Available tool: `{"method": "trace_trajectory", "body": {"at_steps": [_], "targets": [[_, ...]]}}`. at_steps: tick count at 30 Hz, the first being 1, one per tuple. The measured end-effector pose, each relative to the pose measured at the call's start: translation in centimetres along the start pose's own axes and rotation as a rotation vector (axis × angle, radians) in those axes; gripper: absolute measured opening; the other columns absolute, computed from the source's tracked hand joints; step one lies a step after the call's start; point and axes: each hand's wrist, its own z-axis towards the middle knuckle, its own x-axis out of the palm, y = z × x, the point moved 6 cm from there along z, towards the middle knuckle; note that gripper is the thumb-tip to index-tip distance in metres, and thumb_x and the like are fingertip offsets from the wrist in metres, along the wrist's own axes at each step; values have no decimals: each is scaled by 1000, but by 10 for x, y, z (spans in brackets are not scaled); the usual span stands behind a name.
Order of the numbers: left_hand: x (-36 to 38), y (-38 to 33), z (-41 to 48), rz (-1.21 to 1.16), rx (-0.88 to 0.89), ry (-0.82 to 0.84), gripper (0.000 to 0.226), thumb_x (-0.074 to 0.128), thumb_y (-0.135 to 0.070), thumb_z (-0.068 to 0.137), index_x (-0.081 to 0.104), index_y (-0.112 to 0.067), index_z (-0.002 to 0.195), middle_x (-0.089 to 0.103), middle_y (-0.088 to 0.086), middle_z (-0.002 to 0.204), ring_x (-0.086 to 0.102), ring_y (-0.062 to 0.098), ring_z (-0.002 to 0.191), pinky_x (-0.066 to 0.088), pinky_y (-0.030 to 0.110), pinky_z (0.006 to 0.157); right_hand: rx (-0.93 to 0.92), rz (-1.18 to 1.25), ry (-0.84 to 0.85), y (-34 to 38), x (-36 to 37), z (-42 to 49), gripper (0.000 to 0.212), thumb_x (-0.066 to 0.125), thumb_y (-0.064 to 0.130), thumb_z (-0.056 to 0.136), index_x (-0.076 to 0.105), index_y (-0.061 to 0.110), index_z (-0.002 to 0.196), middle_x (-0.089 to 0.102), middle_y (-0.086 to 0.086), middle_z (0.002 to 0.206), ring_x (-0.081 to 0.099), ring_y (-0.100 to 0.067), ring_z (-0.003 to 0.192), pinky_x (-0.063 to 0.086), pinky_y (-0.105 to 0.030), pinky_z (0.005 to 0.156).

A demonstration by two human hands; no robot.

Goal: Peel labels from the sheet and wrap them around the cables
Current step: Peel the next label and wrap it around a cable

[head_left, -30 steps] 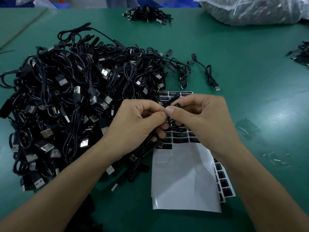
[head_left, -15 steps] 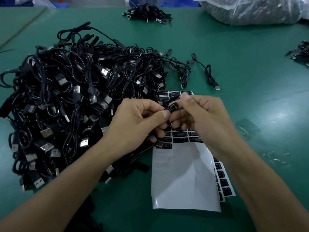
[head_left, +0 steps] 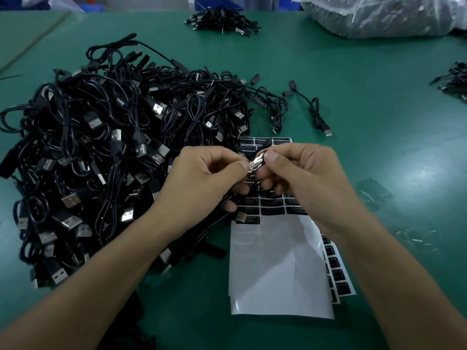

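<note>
Left hand: The left hand is closed in a pinch. Its thumb and first finger squeeze the left end of the label. The other fingers curl in under it.
Right hand: The right hand is pinching too. Its thumb presses on the right end of the label, and its fingers are curled below.
Label: It is small, black and shiny. It sits up in the air between the two thumbs. It is on the cable, but I cannot tell how far round it goes.
Cable: The thin black cable comes out under the left hand and runs down to the left onto the table. A silver plug lies just below the left fingers.
Sheet: The sheet lies flat on the table right under the hands. Its near part is bare white. Rows of black labels are on its far part, partly hidden by the hands.
Second sheet: Another sheet lies under the first and sticks out on the right.
Big pile: A big heap of black cables is on the left, touching the sheet's far corner.
Loose cable: One cable lies alone beyond the hands.
Table: The table is green.
Far side: A small pile and a clear bag are at the far edge.
</note>
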Motion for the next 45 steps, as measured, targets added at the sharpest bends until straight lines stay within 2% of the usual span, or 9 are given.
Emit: {"method": "trace_trajectory", "body": {"at_steps": [8, 15, 23, 27, 31, 34, 37, 40, 45], "targets": [[-1, 1, 1, -61, 0, 6, 16, 65, -7, 94, 74, -8, 81, 70, 5, 66, 70, 18, 59, 54, 24, 49, -42, 95, -19, 1, 0, 1, 11, 72, 7, 89, 75, 18, 89, 75, -1, 74, 65, -7, 61, 49, -16, 56], [-1, 0, 2, -157, 1, 39, 12, 66, -7, 94, 74, -15, 96, 72, 8, 70, 68, 18, 58, 53, 23, 49, -68, 134, -21, 3, 0, 1, 31, 81, 4, 78, 72, 16, 104, 77, 1, 78, 69, -3, 67, 51, -12, 62], [0, -1, 0, -104, 27, 52, 14, 75, -4, 85, 75, -14, 95, 73, 8, 70, 70, 16, 60, 54, 21, 52, -69, 113, -56, 0, -2, 3, 14, 71, 5, 89, 74, 17, 96, 74, 1, 71, 65, -6, 60, 51, -16, 58], [-4, 0, 1, -133, 24, -57, 11, 77, -5, 82, 73, -10, 92, 74, 10, 71, 71, 17, 61, 56, 22, 53, -26, 183, -60, -4, 0, 2, 13, 60, 13, 100, 73, 18, 102, 75, -4, 76, 67, -12, 65, 52, -21, 60], [-15, -7, 2, -226, 76, -238, 17, 82, -27, 71, 77, -20, 86, 77, 3, 78, 74, 11, 73, 57, 19, 65, 1, 57, 135, -2, 20, -6, 13, 78, 16, 85, 76, 17, 97, 77, -3, 79, 70, -11, 69, 54, -19, 61], [-20, -12, 1, -316, 99, -319, 13, 83, -27, 72, 77, -23, 84, 77, 1, 80, 74, 9, 77, 56, 17, 72, -1, -89, 217, -2, 39, -15, 11, 84, 17, 78, 75, 17, 83, 76, -2, 75, 72, -13, 69, 60, -32, 65], [-25, -11, 1, -283, 101, -395, 8, 80, -20, 83, 74, -21, 89, 76, -2, 79, 72, 7, 79, 55, 18, 77, -31, -96, 153, -1, 53, -21, 15, 78, 22, 83, 68, 19, 73, 70, -6, 64, 65, -16, 60, 51, -35, 56], [-26, -10, 1, -298, 80, -433, 9, 79, -21, 83, 72, -18, 88, 72, 1, 78, 69, 11, 77, 56, 22, 78, -16, -3, 105, 2, 64, -24, 12, 65, 30, 83, 62, 19, 81, 66, -13, 78, 61, -25, 70, 52, -49, 67], [-24, -11, -1, -334, 68, -419, 13, 78, -20, 85, 65, -18, 90, 69, -4, 75, 66, 10, 75, 57, 23, 75, 8, 52, 4, 6, 68, -22, 4, 64, 19, 97, 67, 19, 94, 73, -1, 85, 67, -18, 78, 57, -42, 77]]}}
